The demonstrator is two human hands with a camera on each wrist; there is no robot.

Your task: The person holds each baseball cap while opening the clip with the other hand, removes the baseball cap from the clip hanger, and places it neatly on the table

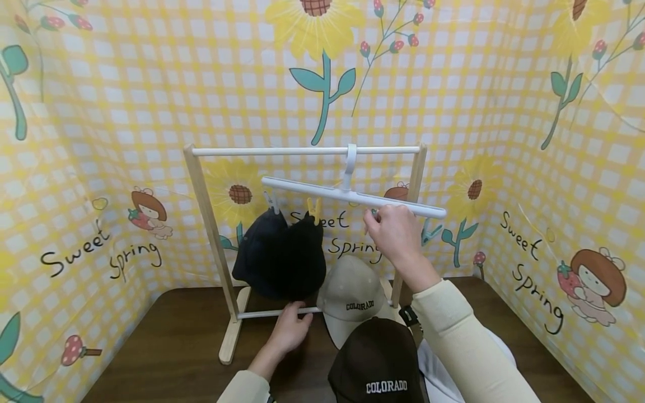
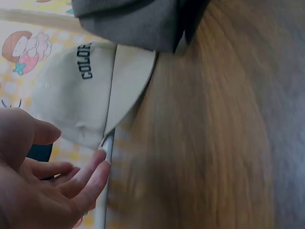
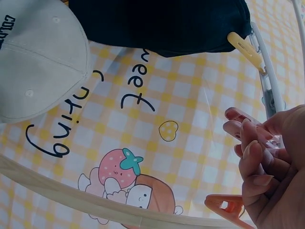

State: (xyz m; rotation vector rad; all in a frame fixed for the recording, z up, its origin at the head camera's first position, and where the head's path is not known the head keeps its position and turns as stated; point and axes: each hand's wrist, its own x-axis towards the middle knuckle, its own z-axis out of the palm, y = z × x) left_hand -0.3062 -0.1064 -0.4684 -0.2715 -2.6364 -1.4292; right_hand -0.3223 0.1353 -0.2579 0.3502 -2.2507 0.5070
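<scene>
A white hanger (image 1: 302,186) hangs from the rack's top bar, tilted down to the right. From its left half hangs a black cap (image 1: 282,257), held by a light grey clothespin (image 1: 272,201) and a yellow clothespin (image 3: 245,51). My right hand (image 1: 398,235) is at the hanger's right half, thumb and forefinger pinching a pink clothespin (image 3: 233,128). An orange clothespin (image 3: 228,206) shows beside that hand. Just below the black cap, my left hand (image 1: 289,330) holds nothing, its fingers loosely bent near the rack's lower bar (image 2: 102,200).
A beige cap (image 1: 347,285) with COLORADO lettering sits at the rack's lower bar. In front of it is a dark brown cap (image 1: 375,358), with a white item (image 1: 438,369) partly under my right sleeve. The wooden rack post (image 1: 209,229) stands at left on the brown table (image 1: 166,347).
</scene>
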